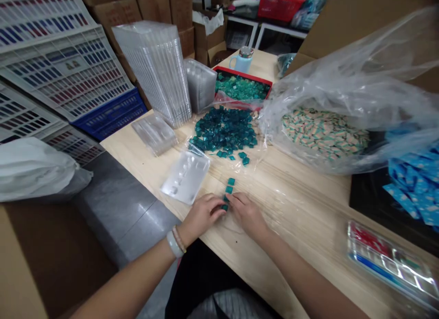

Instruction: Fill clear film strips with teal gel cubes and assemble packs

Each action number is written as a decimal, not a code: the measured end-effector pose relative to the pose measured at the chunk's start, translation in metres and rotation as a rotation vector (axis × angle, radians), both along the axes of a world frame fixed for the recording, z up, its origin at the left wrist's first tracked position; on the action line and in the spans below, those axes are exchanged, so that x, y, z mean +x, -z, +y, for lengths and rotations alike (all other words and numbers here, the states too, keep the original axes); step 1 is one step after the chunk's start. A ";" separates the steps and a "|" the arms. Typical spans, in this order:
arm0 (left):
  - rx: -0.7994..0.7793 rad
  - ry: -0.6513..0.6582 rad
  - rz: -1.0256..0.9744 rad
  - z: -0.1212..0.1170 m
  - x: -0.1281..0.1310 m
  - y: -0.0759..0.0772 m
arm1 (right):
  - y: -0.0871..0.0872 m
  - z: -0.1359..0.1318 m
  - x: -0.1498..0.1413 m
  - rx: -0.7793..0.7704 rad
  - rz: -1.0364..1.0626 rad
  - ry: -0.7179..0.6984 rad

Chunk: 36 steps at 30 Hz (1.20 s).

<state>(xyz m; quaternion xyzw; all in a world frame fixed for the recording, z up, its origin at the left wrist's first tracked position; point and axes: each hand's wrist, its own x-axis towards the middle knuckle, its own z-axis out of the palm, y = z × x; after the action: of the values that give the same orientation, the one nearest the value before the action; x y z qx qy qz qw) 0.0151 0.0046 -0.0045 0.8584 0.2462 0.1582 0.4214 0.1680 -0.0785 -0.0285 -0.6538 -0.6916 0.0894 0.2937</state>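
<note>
Small teal square tiles lie in a short row on the wooden table in front of me; the far tile (232, 181) and the one nearer me (229, 189) are untouched. My left hand (205, 213) is closed, thumb and fingertips on the nearest teal tile (224, 207). From the other side, my right hand (247, 214) has its fingertips pinched at the tile just beyond, which is mostly covered by them. A clear plastic tray (187, 175) with moulded pockets lies left of the row. Beyond it, a heap of dark teal tiles (224, 129) rests on clear plastic film.
Stacked clear trays (157, 72) stand at the back left. Behind the heap are a red-rimmed tray (270, 88) of lighter green pieces and a blue mug (243, 61). Rightward sit a plastic bag (308, 90) of beige-green pieces, blue packets (416, 182) and a filled clear case (387, 259).
</note>
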 end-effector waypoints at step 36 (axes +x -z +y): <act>0.075 0.059 0.367 0.016 0.032 -0.037 | -0.024 0.025 0.047 0.037 0.097 0.139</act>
<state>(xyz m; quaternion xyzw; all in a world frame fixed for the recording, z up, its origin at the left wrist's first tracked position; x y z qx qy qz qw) 0.0469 0.0207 0.0324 0.8947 0.2877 -0.0045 0.3417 0.2146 -0.0539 -0.0040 -0.6896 -0.6311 0.0873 0.3444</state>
